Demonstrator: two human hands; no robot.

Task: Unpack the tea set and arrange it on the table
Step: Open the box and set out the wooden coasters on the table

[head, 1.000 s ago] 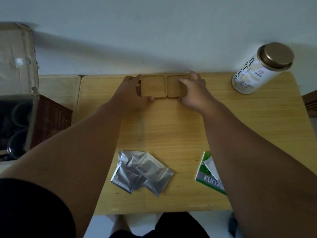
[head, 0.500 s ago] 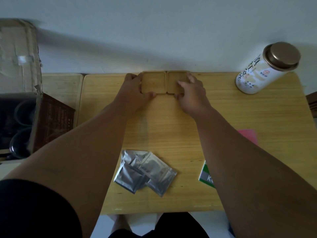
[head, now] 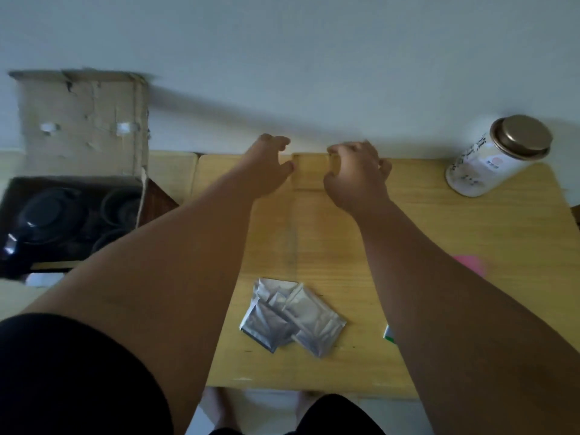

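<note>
Reaching across the pale yellow wooden table (head: 439, 246), both bare hands meet at its far edge, close to the white wall. Between them lies a square wooden coaster with a raised rim (head: 309, 172), flat on the tabletop right at the back edge.

The left hand (head: 266, 164) sits just beside the coaster's left side, fingers curled and slightly spread, thumb tip at or against the rim. I cannot tell whether it actually grips the wood. The right hand (head: 354, 174) covers the coaster's right side, its fingers (head: 334, 150) bent down together over that edge. What lies under the palm is hidden, so I cannot tell if it clamps anything.

To the left, off the table, an open brown cardboard box (head: 81, 120) holds a dark round lidded pot (head: 47, 215) and dark cups (head: 122, 202), still packed inside.

A white cylindrical tea canister with a bronze metal lid (head: 492, 158) sits at the far right corner. A loose pile of silver foil sachets (head: 292, 315) lies near the front edge, well apart from the hands. Beside the right forearm a green-and-white packet corner (head: 389, 334) and a blurred pink thing (head: 470, 265) show.
</note>
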